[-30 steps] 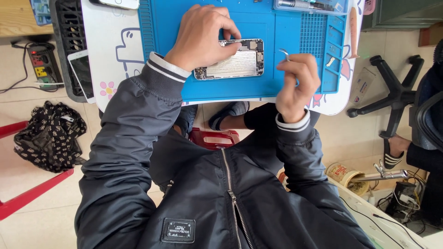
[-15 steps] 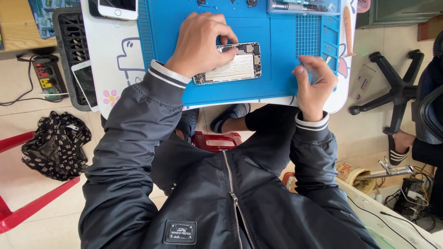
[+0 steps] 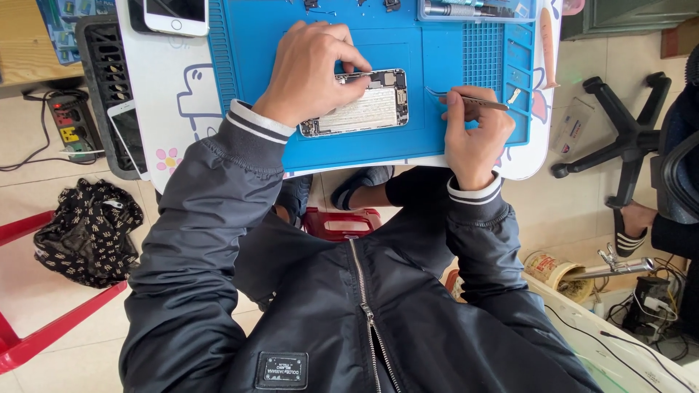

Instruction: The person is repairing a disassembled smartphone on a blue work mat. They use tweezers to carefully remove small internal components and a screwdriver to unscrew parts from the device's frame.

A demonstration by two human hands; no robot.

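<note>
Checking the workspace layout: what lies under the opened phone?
The opened phone lies on a blue mat. The left hand covers its left end, hiding that part.

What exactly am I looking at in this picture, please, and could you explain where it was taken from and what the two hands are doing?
There is no machine here: a seated person in a dark jacket wears a camera on the head, so the view looks straight down over the lap. The left hand rests on an opened phone, steadying it on a blue work mat. The right hand holds thin metal tweezers in a pinching grip, tips beside the phone. A white phone lies on the table's far left corner, and a tool case at the mat's far edge. A black bag sits on the floor.
</note>
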